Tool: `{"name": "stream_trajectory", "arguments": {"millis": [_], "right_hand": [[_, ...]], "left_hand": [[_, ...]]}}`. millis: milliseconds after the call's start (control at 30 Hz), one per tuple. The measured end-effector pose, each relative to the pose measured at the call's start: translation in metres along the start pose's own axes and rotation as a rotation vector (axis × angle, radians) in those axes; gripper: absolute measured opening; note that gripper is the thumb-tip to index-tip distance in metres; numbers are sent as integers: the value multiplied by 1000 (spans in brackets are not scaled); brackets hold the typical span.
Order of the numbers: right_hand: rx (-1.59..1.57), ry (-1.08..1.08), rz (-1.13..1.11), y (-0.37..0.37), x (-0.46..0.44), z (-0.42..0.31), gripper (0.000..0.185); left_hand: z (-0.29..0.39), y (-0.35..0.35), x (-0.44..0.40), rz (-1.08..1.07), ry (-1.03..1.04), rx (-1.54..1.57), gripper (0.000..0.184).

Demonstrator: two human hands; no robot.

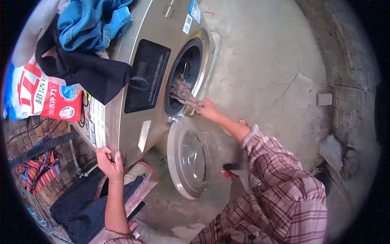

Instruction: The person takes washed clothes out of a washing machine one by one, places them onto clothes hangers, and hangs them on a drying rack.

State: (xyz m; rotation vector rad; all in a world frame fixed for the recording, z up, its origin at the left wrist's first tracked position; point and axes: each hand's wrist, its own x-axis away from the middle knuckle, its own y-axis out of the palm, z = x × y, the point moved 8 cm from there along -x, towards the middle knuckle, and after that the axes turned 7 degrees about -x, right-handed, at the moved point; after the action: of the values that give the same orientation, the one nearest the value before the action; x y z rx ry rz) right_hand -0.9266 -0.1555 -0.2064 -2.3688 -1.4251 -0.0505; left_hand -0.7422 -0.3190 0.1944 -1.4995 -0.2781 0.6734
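Note:
A gold-grey front-loading washing machine (156, 123) has its round glass door (188, 162) swung wide. My right hand (208, 110) is closed on one end of a crumpled grey-brown cloth (182, 92) at the mouth of the drum (191, 57). The rest of that cloth lies inside the drum, partly hidden. My left hand (110, 164) grips the machine's top edge at the near corner, fingers bent and thumb against the front. A dark display panel (147, 76) sits between that corner and the drum opening.
On the machine's top lie blue jeans (93, 24), a black garment (87, 71) and a red-and-white detergent bag (44, 93). Below left are a dark textured cloth (83, 209) and a striped cloth (40, 171). Concrete floor (260, 61) runs to a rough wall (353, 73).

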Motion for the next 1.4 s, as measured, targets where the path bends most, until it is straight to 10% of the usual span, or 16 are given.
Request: {"name": "stream_trajectory", "arguments": {"millis": [100, 233, 433, 600, 733, 900, 1033, 1200, 1400], "right_hand": [[-248, -180, 166, -43, 46, -16, 23], [-1279, 331, -11, -86, 105, -38, 28], [-1587, -19, -129, -165, 170, -159, 48], [-1596, -201, -303, -167, 233, -283, 43], [-1653, -461, -511, -148, 300, -409, 34], [-1455, -621, -575, -92, 371, -512, 30], [-1029, -797, -186, -82, 416, -589, 13], [-510, -1012, 223, -78, 426, -636, 14], [-487, -870, -27, -18, 376, -652, 22]], "left_hand": [[5, -2, -1, 37, 12, 21, 27], [5, -4, 1, 53, -5, -13, 25], [18, -8, 3, 93, 58, -200, 25], [119, -47, 35, 75, 212, -228, 49], [178, -23, 163, -649, 151, 917, 60], [132, -128, 243, -269, -101, 733, 54], [26, -174, 299, -79, -425, 1214, 39], [-24, -283, 377, 273, -363, 1384, 27], [-34, -358, 448, 357, -257, 1788, 35]]}}
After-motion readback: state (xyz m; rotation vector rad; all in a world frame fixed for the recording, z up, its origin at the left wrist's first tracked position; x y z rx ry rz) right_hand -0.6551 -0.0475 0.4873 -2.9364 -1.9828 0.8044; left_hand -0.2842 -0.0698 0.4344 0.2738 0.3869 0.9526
